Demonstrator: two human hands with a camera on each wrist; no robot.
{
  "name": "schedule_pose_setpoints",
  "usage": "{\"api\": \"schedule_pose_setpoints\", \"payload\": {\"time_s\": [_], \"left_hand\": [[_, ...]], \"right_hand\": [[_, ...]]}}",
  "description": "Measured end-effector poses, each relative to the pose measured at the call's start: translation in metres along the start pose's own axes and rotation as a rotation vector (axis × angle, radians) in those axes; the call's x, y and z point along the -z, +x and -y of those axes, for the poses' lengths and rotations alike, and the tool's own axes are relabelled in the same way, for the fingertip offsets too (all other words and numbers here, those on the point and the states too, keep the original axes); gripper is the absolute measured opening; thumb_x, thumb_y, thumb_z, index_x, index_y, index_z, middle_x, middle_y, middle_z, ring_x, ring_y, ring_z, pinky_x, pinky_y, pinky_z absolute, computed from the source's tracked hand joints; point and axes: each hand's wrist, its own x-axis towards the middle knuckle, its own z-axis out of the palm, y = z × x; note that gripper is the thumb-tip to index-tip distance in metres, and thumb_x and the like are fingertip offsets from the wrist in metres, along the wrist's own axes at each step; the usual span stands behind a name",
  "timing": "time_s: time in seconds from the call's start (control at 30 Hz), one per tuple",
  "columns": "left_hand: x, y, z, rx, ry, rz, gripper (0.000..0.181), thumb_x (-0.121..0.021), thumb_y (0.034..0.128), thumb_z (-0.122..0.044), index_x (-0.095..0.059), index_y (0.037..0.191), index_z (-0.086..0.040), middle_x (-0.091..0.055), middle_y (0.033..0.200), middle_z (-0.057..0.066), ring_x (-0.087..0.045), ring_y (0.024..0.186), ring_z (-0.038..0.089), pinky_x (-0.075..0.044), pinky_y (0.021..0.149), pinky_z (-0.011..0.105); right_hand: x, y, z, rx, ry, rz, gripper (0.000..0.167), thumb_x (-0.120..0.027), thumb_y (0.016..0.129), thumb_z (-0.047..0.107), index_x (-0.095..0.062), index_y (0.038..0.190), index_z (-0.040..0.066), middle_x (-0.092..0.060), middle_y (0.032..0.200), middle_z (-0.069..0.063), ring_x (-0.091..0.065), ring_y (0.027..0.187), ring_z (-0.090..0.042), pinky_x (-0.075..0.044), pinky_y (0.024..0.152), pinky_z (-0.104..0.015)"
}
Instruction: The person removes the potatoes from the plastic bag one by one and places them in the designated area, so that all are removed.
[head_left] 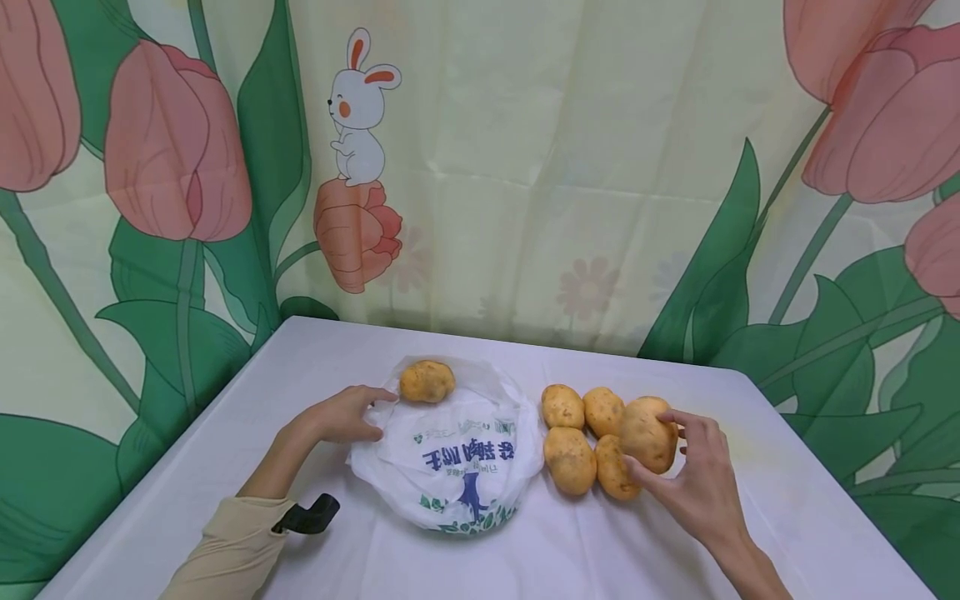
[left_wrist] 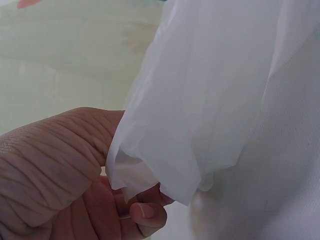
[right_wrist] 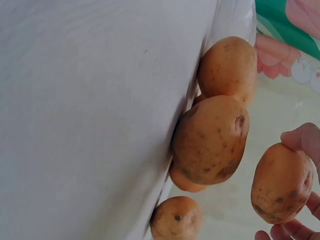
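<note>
A white plastic bag [head_left: 457, 429] with blue and green print lies spread on the table. One potato [head_left: 427, 381] sits at its far left part, within the bag's raised edge. My left hand [head_left: 351, 415] pinches the bag's left edge; in the left wrist view the thin plastic [left_wrist: 170, 115] hangs over the fingers and partly hides them. Held up between thumb and fingers of my right hand [head_left: 701, 479] is a potato [right_wrist: 281, 185], apart from the others. Beside it, several potatoes [head_left: 570, 461] lie grouped on the table, right of the bag.
A white cloth covers the table [head_left: 315, 367], whose far edge meets a hanging curtain [head_left: 510, 208] printed with tulips and a rabbit. A black band [head_left: 307, 515] with a protruding end sits at the left wrist, over the beige sleeve.
</note>
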Motion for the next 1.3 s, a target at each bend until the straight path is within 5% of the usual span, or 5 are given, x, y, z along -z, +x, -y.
{"api": "schedule_pose_setpoints", "payload": {"time_s": [0.6,0.83,1.3], "left_hand": [[0.0,0.0,0.002,-0.004,0.0,-0.004,0.059,-0.077,0.0882,-0.008,-0.057,0.143,-0.003,-0.062,0.134,0.021,-0.059,0.119,0.034,-0.051,0.102,0.052],[0.0,-0.001,0.0,-0.008,-0.007,0.0,0.059,-0.077,0.088,-0.009,-0.057,0.144,-0.003,-0.061,0.134,0.021,-0.058,0.119,0.034,-0.052,0.101,0.052],[0.0,0.001,0.001,-0.015,0.002,-0.002,0.059,-0.077,0.0885,-0.009,-0.056,0.144,-0.002,-0.061,0.135,0.021,-0.058,0.121,0.035,-0.051,0.103,0.052]], "right_hand": [[0.017,-0.005,-0.028,-0.004,-0.052,0.005,0.074,-0.095,0.064,0.017,-0.055,0.124,0.0,-0.052,0.118,-0.022,-0.05,0.099,-0.033,-0.033,0.072,-0.018],[0.019,-0.01,-0.034,-0.051,-0.085,0.086,0.074,-0.094,0.067,0.02,-0.053,0.124,-0.002,-0.051,0.119,-0.025,-0.048,0.101,-0.037,-0.04,0.073,-0.044],[0.021,-0.011,-0.042,-0.128,-0.11,0.316,0.074,-0.092,0.072,0.027,-0.05,0.125,-0.003,-0.054,0.117,-0.027,-0.051,0.102,-0.043,-0.045,0.081,-0.059]]}}
